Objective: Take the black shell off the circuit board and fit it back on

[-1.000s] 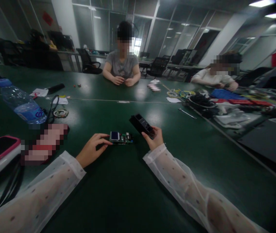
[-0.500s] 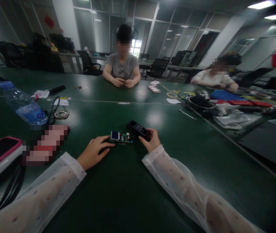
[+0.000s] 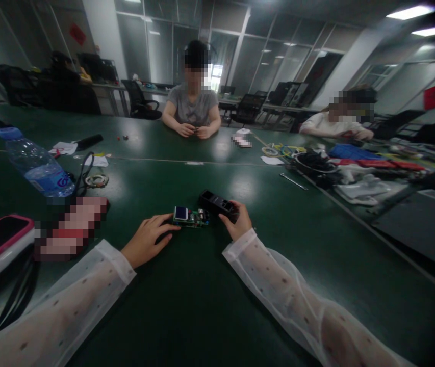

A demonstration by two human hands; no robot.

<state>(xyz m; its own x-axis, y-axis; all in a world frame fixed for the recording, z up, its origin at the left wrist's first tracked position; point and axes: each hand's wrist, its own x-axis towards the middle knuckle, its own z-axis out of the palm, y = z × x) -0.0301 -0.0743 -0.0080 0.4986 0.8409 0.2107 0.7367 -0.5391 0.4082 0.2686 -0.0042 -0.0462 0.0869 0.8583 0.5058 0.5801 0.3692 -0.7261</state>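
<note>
A small green circuit board (image 3: 194, 219) with a little square screen lies on the dark green table in front of me. The fingertips of my left hand (image 3: 150, 237) touch its left end, with the fingers stretched out and the thumb apart, below the board. My right hand (image 3: 240, 221) has its thumb and fingers closed around the near right end of a black rectangular plastic case (image 3: 217, 203). This case slants just behind and to the right of the board, its far left end close to the board's right end. Openings show in its top face.
On the left are a water bottle (image 3: 37, 163), a red-edged phone-like thing (image 3: 1, 239), a blurred-out flat object (image 3: 74, 227), black cables and a bracelet (image 3: 97, 181). A wrench (image 3: 293, 181), tangled cables (image 3: 312, 160) and a grey panel (image 3: 424, 224) lie right. Two people sit across the table.
The black case has shifted very slightly left in my right hand. My left hand and the circuit board look almost the same. The view has turned slightly.
</note>
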